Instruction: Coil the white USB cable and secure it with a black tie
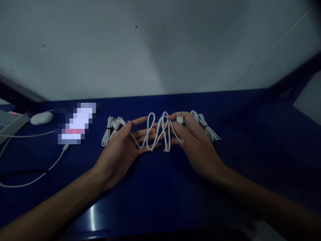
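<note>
Between my two hands a white USB cable (164, 132) hangs in loose zigzag loops across the fingers. My left hand (122, 144) pinches the cable's small plug end under the thumb, its other fingers stretched out beneath the loops. The larger USB plug sits between thumb and forefinger of my right hand (195, 134), whose remaining fingers support the loops from the other side. Just behind my left hand lie white cable bundles (108, 131) bound with black ties. Another tied white cable bundle (205, 125) rests beyond my right hand, partly hidden by it.
A phone (77, 124), blurred out, lies at left on the blue table (160, 201) with a charging cable (56, 162) plugged in. Near it are a white earbud case (41, 118) and a white power strip (12, 120) with a red light. A pale wall (112, 50) rises behind.
</note>
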### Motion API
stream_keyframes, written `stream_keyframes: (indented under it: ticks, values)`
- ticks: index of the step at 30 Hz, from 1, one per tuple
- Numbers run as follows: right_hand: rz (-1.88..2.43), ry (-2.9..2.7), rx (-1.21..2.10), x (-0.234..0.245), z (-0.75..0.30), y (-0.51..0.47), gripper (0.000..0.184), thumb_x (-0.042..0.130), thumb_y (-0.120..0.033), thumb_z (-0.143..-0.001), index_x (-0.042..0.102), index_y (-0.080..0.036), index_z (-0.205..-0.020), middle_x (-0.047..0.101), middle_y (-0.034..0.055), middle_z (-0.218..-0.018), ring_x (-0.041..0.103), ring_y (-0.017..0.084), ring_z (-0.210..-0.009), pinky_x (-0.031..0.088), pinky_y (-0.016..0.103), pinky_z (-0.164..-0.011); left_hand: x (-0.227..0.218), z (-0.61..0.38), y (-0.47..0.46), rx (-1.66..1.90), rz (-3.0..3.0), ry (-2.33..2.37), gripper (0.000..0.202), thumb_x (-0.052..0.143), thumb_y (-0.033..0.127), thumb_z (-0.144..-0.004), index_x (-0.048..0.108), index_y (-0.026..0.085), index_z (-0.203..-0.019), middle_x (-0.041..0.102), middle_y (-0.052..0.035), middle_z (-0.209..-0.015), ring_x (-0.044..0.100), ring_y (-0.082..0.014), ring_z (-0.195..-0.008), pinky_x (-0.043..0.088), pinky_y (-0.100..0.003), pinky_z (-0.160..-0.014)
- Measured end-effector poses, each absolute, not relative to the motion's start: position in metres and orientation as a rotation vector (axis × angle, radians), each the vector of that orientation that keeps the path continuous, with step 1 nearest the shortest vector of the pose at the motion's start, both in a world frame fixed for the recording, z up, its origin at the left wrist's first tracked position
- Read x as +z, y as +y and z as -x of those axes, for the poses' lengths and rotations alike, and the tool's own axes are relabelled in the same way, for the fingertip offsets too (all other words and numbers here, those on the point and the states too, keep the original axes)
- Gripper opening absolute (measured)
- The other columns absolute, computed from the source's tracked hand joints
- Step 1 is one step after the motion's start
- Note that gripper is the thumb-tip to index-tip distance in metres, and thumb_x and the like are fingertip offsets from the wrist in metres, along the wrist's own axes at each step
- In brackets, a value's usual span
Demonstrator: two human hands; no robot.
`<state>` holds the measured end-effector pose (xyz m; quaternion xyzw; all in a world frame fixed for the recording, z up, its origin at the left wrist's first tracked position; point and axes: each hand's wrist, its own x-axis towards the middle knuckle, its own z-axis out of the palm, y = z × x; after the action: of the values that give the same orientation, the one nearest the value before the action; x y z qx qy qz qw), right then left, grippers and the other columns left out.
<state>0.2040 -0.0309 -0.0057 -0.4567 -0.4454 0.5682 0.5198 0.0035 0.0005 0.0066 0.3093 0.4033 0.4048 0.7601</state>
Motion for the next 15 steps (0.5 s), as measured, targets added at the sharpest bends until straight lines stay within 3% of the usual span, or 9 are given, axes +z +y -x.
stream_keyframes:
  ticks: [5, 12, 15]
  values:
    - [1.039, -0.968, 1.406, -0.001, -0.203, -0.029, 0.019, 0.059, -0.032, -0.113, 0.064, -0.028, -0.131, 0.079, 0.0057, -0.123, 0.078, 0.024, -0.105, 0.065, 0.035, -0.072, 0.006, 0.000, 0.003, 0.846, -0.643, 0.843, 0.042, 0.043, 0.036, -0.118, 0.066, 0.016, -0.146, 0.075, -0.0231, -0.141, 0.075, -0.0387, -0.127, 0.069, -0.056, -0.097]
    - [0.988, -0.788, 1.615, -0.004, -0.207, -0.023, 0.022, 0.059, -0.028, -0.111, 0.079, -0.024, -0.119, 0.081, 0.0094, -0.114, 0.076, 0.022, -0.091, 0.059, 0.029, -0.062, 0.009, 0.006, 0.006, 0.716, -0.686, 0.827, 0.046, 0.044, 0.032, -0.109, 0.077, 0.010, -0.133, 0.078, -0.0242, -0.130, 0.075, -0.0394, -0.117, 0.072, -0.042, -0.068]
    - [0.978, -0.794, 1.646, -0.004, -0.209, -0.021, 0.024, 0.060, -0.030, -0.110, 0.081, -0.022, -0.117, 0.080, 0.0119, -0.118, 0.076, 0.022, -0.093, 0.057, 0.027, -0.059, 0.007, 0.008, 0.007, 0.712, -0.698, 0.805, 0.051, 0.042, 0.031, -0.103, 0.082, 0.007, -0.122, 0.079, -0.0245, -0.128, 0.073, -0.0332, -0.103, 0.067, -0.035, -0.061]
